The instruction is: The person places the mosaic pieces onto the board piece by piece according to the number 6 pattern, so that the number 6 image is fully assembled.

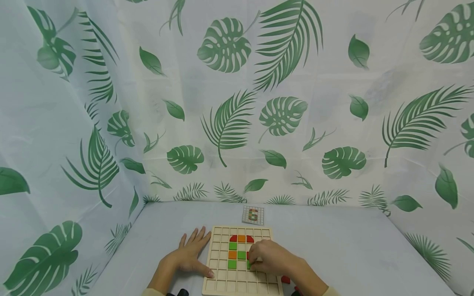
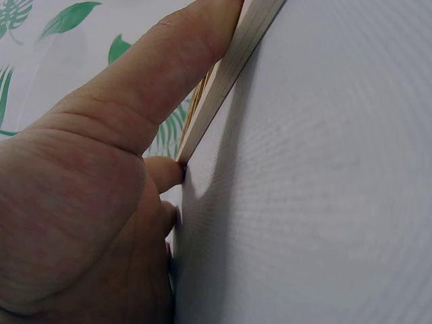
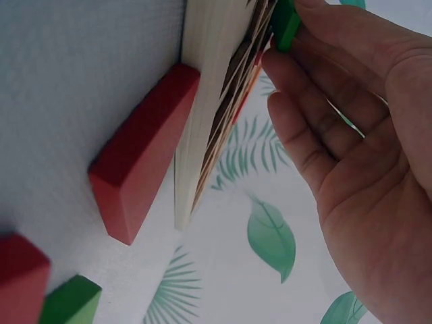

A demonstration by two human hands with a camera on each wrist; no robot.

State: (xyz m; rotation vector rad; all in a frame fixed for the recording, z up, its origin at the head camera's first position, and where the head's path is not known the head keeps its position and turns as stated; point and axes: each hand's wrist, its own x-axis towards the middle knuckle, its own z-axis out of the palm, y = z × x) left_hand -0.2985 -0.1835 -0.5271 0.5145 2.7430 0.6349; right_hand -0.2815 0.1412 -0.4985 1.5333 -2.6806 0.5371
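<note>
A wooden grid board (image 1: 222,283) lies on the table near me. In its cells sit red (image 1: 233,238), orange (image 1: 241,238) and green tiles (image 1: 232,246). My left hand (image 1: 190,255) lies flat on the table beside the board's left edge (image 2: 229,67), its thumb (image 2: 162,74) pressed against that edge. My right hand (image 1: 268,257) rests on the board's middle, its curled fingers pinching a green tile (image 3: 285,23) at the board's surface. The hand hides the cells under it.
A small pattern card (image 1: 253,215) lies just beyond the board. Loose pieces lie by the board's right side: a red block (image 3: 145,152) against its edge, another red one (image 3: 20,277) and a green one (image 3: 71,304). Leaf-print cloth walls enclose the table.
</note>
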